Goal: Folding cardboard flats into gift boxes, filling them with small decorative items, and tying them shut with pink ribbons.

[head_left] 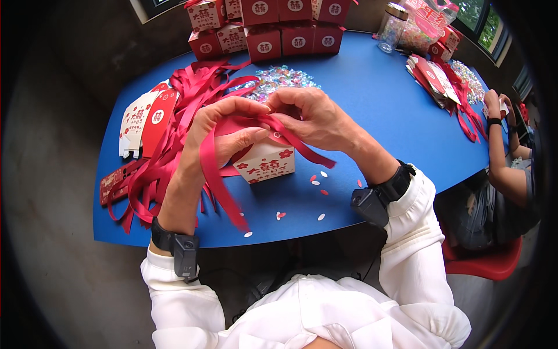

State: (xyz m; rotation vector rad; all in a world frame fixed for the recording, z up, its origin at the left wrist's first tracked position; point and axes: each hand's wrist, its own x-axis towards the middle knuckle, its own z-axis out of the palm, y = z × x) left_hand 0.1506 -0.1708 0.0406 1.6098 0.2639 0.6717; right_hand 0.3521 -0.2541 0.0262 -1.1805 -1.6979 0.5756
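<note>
A small white and red gift box (266,164) with red print and flowers stands upright on the table in front of me. Over its top, both hands pinch a red ribbon (220,180). One tail falls in front of my left wrist toward the table's near edge; the other slants to the right. My left hand (225,119) is closed, its thumb along the top of the box. From the right, my right hand (317,116) pinches the ribbon, fingertips almost meeting the left ones. Fingers partly hide where the ribbon crosses.
Loose red ribbons (152,183) heap at left, beside flattened boxes (138,123) and a red patterned rectangular item (116,181). Wrapped candies (282,75) lie behind my hands. Finished boxes (296,41) are stacked at the back. A jar (393,28) stands far right; another person's hand (493,103) works nearby.
</note>
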